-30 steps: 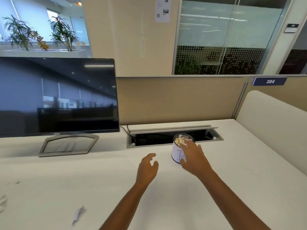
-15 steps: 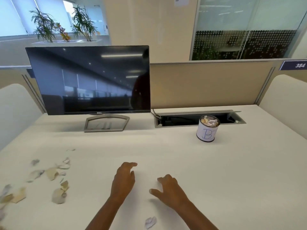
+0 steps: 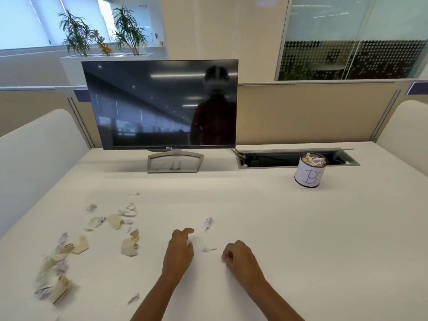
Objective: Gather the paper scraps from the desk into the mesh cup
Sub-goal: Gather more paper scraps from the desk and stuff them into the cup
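Observation:
The mesh cup (image 3: 309,173), wrapped in white paper marked "B", stands at the back right of the desk with crumpled scraps filling its top. Several tan and white paper scraps (image 3: 128,247) lie scattered over the left half of the desk. A small white scrap (image 3: 209,249) lies between my hands, and another white scrap (image 3: 208,222) sits just beyond them. My left hand (image 3: 179,253) hovers low over the desk, fingers apart, holding nothing. My right hand (image 3: 240,259) has its fingers curled inward; I see nothing in it.
A dark monitor (image 3: 162,105) on a grey stand (image 3: 175,162) stands at the back centre-left. An open cable tray slot (image 3: 273,158) runs behind the cup. Padded partitions (image 3: 39,158) border the white desk (image 3: 301,239) on both sides.
My right hand has left the cup and both hands have drawn back to the near middle of the desk. The view swung left and down, bringing the scattered scraps into sight.

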The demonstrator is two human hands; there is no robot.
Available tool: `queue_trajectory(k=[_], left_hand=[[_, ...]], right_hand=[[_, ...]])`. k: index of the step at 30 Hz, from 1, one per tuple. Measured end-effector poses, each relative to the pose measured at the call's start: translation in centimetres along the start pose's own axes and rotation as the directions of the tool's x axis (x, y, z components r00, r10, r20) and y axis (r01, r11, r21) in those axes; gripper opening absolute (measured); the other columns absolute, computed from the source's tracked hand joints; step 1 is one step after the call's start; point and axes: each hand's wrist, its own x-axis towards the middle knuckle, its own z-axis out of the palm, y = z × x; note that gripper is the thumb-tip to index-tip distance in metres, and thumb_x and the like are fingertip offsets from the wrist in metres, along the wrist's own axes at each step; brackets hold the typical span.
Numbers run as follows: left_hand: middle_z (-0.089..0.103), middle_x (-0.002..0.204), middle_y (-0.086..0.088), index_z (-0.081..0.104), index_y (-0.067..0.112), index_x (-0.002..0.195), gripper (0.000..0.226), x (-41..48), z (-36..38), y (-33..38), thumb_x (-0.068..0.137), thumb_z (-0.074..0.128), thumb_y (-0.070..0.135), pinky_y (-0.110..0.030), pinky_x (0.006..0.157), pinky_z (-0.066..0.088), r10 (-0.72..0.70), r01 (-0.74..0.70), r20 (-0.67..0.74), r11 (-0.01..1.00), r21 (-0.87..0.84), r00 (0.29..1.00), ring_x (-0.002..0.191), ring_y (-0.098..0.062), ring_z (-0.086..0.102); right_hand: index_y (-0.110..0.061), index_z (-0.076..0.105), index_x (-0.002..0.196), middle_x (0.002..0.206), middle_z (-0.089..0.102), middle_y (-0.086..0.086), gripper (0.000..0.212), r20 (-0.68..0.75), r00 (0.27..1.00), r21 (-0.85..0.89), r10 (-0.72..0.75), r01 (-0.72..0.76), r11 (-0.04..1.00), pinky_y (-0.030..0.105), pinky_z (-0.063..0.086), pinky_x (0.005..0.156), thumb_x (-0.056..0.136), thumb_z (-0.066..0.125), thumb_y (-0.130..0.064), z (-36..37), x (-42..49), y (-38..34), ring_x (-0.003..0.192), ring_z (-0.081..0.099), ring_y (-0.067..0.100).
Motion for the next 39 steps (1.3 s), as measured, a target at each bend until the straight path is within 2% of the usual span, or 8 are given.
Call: queue_trajectory(k=[7,12,16,20,23,27,33,39], left_hand=[[0.045,0.127,-0.005,0.034,0.020,0.140,0.062,-0.8,1.3,0.4,0.086,0.062,0.036,-0.023,0.093,0.042,0.090,-0.100,0.150,0.993,0.055,0.984,0.117,-0.018,0.049],[0.053,0.118,0.000,0.058,0.019,0.115,0.025,-0.4,1.8,1.3,0.090,0.055,0.022,-0.025,0.086,0.048,0.137,-0.155,0.107,0.970,0.184,0.985,0.106,-0.013,0.055],[0.059,0.105,-0.001,0.060,0.014,0.098,0.013,-0.3,1.8,1.0,0.092,0.050,0.020,-0.023,0.075,0.044,0.100,-0.105,0.044,0.984,0.143,0.994,0.091,-0.013,0.056],[0.059,0.080,0.005,0.057,0.017,0.077,0.011,-0.2,1.9,1.0,0.087,0.060,0.016,-0.017,0.063,0.039,-0.030,0.024,-0.039,0.989,-0.148,0.999,0.075,-0.012,0.054],[0.061,0.070,0.006,0.059,0.017,0.069,0.017,0.2,2.2,2.3,0.083,0.068,0.016,-0.011,0.057,0.040,-0.124,0.096,-0.052,0.923,-0.374,0.991,0.066,-0.013,0.055],[0.066,0.069,-0.003,0.067,0.008,0.074,0.012,0.9,3.6,5.2,0.083,0.069,0.015,-0.021,0.056,0.048,-0.175,0.160,0.036,0.775,-0.611,0.984,0.055,-0.014,0.055],[0.065,0.068,-0.007,0.066,0.003,0.077,0.010,2.2,6.1,9.4,0.084,0.067,0.010,-0.024,0.061,0.051,-0.231,0.224,0.091,0.654,-0.723,0.969,0.058,-0.016,0.057],[0.064,0.071,-0.007,0.067,0.004,0.076,0.014,3.7,7.9,13.5,0.088,0.062,0.010,-0.014,0.052,0.053,-0.164,0.321,0.277,0.544,-0.775,0.947,0.063,-0.015,0.058]], right_hand=[[-0.010,0.057,0.117,0.122,0.049,0.012,0.041,-0.116,0.993,0.112,-0.038,0.051,0.992,0.018,0.040,0.079,0.083,0.043,0.008,0.0,5.9,-2.6,0.107,0.057,0.023],[-0.020,0.053,0.129,0.149,0.029,0.007,0.047,0.079,0.978,-0.084,-0.194,0.201,0.976,0.027,0.039,0.104,0.090,0.043,0.004,0.6,8.8,-3.5,0.129,0.044,0.023],[-0.010,0.064,0.113,0.128,0.056,0.010,0.035,0.126,0.974,-0.209,-0.191,0.214,0.954,0.032,0.046,0.097,0.091,0.040,0.002,1.0,9.0,-3.3,0.119,0.052,0.027],[-0.006,0.065,0.110,0.118,0.061,0.012,0.028,0.035,0.988,-0.198,-0.153,0.157,0.967,0.030,0.048,0.091,0.093,0.043,-0.003,0.6,8.3,-1.8,0.108,0.057,0.025],[0.001,0.069,0.100,0.106,0.069,0.015,0.021,-0.075,0.997,0.151,-0.032,0.043,0.988,0.020,0.053,0.076,0.085,0.054,0.002,-0.5,7.6,-0.3,0.091,0.065,0.022],[0.008,0.068,0.099,0.077,0.068,0.008,0.019,0.028,0.985,0.781,0.169,-0.127,0.612,0.013,0.051,0.059,0.081,0.062,0.005,-2.1,6.0,0.8,0.064,0.061,0.013],[0.010,0.067,0.092,0.089,0.066,0.014,0.016,0.124,0.985,0.918,0.122,-0.161,0.363,0.028,0.054,0.082,0.085,0.055,0.003,-4.8,5.6,2.8,0.086,0.064,0.024],[-0.003,0.073,0.083,0.084,0.073,0.005,0.017,0.063,0.998,0.923,0.022,-0.067,0.379,0.019,0.056,0.079,0.085,0.057,0.004,-8.4,5.9,7.2,0.084,0.068,0.016]])
